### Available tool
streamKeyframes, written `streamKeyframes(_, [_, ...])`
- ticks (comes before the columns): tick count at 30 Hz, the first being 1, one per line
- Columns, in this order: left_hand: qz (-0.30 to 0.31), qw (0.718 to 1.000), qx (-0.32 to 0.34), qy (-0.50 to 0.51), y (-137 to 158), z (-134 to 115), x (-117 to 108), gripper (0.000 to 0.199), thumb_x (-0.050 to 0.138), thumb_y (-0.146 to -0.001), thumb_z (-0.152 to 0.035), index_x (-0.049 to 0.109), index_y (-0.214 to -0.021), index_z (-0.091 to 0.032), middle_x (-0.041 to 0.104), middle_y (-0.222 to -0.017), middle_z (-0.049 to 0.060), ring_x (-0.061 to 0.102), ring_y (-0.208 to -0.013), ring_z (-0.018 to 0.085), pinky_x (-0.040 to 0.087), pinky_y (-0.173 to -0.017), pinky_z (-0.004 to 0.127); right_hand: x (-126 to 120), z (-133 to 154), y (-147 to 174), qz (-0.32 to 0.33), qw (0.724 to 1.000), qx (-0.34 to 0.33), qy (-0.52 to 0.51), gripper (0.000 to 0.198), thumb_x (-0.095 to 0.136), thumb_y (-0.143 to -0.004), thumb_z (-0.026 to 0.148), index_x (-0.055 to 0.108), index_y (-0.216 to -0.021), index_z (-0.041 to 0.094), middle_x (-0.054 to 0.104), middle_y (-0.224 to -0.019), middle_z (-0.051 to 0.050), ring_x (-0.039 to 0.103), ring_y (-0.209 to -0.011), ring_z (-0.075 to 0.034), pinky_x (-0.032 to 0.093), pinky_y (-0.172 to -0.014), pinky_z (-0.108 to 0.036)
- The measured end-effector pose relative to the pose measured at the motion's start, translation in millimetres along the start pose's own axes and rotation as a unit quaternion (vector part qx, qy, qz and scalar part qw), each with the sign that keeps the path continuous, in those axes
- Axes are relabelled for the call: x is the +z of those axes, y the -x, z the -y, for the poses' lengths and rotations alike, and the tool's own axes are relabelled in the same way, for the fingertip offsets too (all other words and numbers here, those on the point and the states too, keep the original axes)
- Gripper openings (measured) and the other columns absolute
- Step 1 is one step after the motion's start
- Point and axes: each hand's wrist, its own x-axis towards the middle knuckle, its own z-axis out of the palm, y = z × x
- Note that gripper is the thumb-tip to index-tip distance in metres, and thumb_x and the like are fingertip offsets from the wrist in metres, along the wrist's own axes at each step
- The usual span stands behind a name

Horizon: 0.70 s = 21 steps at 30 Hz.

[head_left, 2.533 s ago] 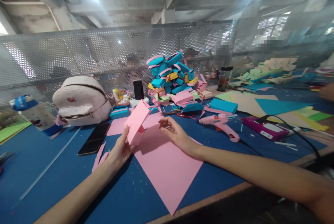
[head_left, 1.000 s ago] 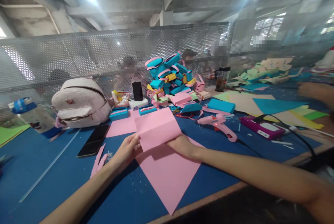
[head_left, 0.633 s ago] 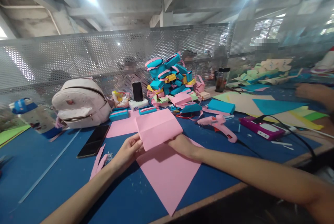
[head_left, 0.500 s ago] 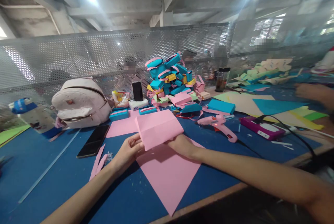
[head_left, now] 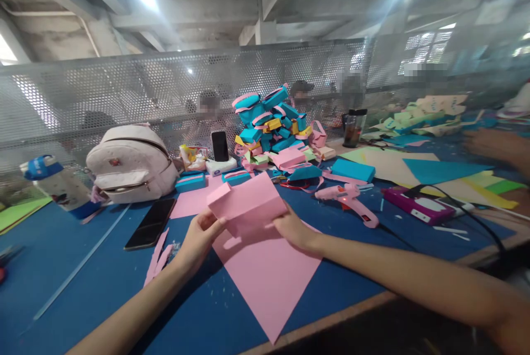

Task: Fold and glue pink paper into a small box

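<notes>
A folded piece of pink card (head_left: 252,203) is held up between my two hands over the blue table. My left hand (head_left: 205,239) pinches its lower left corner, where a small flap is folded over. At the lower right edge, my right hand (head_left: 295,228) grips the card with its fingers partly hidden behind it. Beneath lies a flat pink sheet (head_left: 269,283), one corner pointing at the table's front edge. A pink glue gun (head_left: 348,200) rests to the right of my right hand.
Behind stands a heap of blue, pink and yellow paper pieces (head_left: 273,128). To the left are a white backpack (head_left: 130,167), a black phone (head_left: 151,222), pink strips (head_left: 157,258) and a bottle (head_left: 62,186). On the right lie a purple power strip (head_left: 418,204) and coloured sheets; another person's arm (head_left: 497,148) shows there, blurred.
The pink card has tilted, and a small flap now stands folded at its left end. My right hand has shifted up onto the card's right edge.
</notes>
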Motion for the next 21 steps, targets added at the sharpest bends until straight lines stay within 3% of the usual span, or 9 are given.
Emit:
streamKeyframes(4, [-0.075,0.991,0.088,-0.068,-4,-6,-2,0.03,0.084,-0.067,-0.028,0.075,-0.093,-0.016,0.076,-0.099,0.008,0.067,-0.097,0.024,0.052,-0.085,0.026,-7,7,-22,-0.058,0.996,-0.041,-0.056,0.036,0.045,-0.083,0.021,0.06,-0.116,0.023,0.066,-0.114,-0.005,0.058,-0.111,-0.024,0.047,-0.098,-0.04])
streamKeyframes(7, [-0.093,0.98,0.127,-0.122,-4,-8,-5,0.037,0.086,-0.061,-0.022,0.076,-0.097,-0.018,0.075,-0.105,0.007,0.065,-0.106,0.027,0.05,-0.092,0.029,-17,18,-26,-0.119,0.985,-0.125,-0.017,0.033,0.045,-0.092,0.026,0.054,-0.124,0.024,0.058,-0.127,-0.008,0.053,-0.118,-0.024,0.043,-0.1,-0.04])
streamKeyframes(11, [-0.096,0.952,0.167,-0.237,3,-8,-6,0.037,0.086,-0.059,-0.019,0.078,-0.096,-0.022,0.076,-0.103,0.003,0.066,-0.108,0.027,0.047,-0.097,0.028,-23,34,-16,-0.072,0.954,-0.265,0.118,0.031,0.053,-0.095,0.032,0.056,-0.125,0.029,0.058,-0.124,-0.007,0.05,-0.119,-0.027,0.039,-0.103,-0.042])
streamKeyframes(14, [-0.063,0.924,0.21,-0.312,8,-6,-4,0.037,0.083,-0.065,-0.025,0.076,-0.101,-0.021,0.076,-0.106,0.005,0.068,-0.104,0.029,0.051,-0.095,0.034,-21,40,-7,-0.033,0.922,-0.339,0.187,0.026,0.06,-0.092,0.039,0.064,-0.115,0.029,0.062,-0.113,-0.006,0.053,-0.111,-0.027,0.039,-0.1,-0.044])
streamKeyframes(17, [-0.008,0.873,0.281,-0.399,9,-2,-6,0.036,0.074,-0.077,-0.029,0.071,-0.112,-0.022,0.073,-0.114,0.006,0.068,-0.107,0.029,0.049,-0.101,0.042,-17,42,-3,-0.041,0.897,-0.381,0.218,0.018,0.064,-0.09,0.038,0.07,-0.104,0.029,0.064,-0.108,-0.005,0.054,-0.105,-0.025,0.037,-0.097,-0.043])
streamKeyframes(21, [0.024,0.823,0.335,-0.458,7,4,-11,0.037,0.069,-0.084,-0.028,0.065,-0.121,-0.025,0.071,-0.12,0.005,0.067,-0.113,0.026,0.044,-0.108,0.045,-16,44,-2,-0.038,0.893,-0.393,0.218,0.006,0.07,-0.087,0.03,0.073,-0.091,0.028,0.064,-0.104,-0.004,0.055,-0.101,-0.022,0.037,-0.094,-0.041])
